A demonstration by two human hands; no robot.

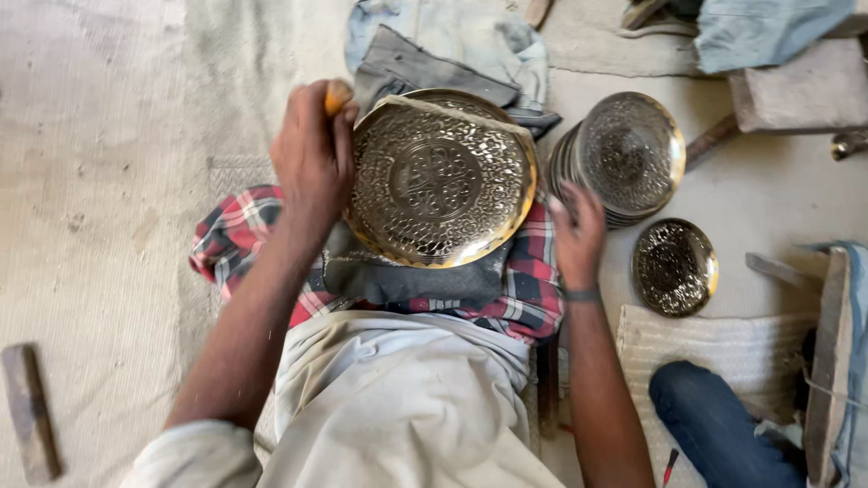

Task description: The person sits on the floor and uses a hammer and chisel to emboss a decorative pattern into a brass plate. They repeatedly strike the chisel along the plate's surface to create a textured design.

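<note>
Nearest, the checked cloth (235, 239) padded the person's lap, and the engraved brass plate (440, 178) lay tilted on it. The left hand (312, 163) was closed round a wooden handle (338, 94) at the plate's left rim. The right hand (577, 233) hung loose and empty at its right edge. Steadying that edge would probably help. Farther right sat a stack of plates (624, 158).

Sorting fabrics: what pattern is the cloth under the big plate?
Red, white and dark plaid cloth, clearest in the head view.
</note>
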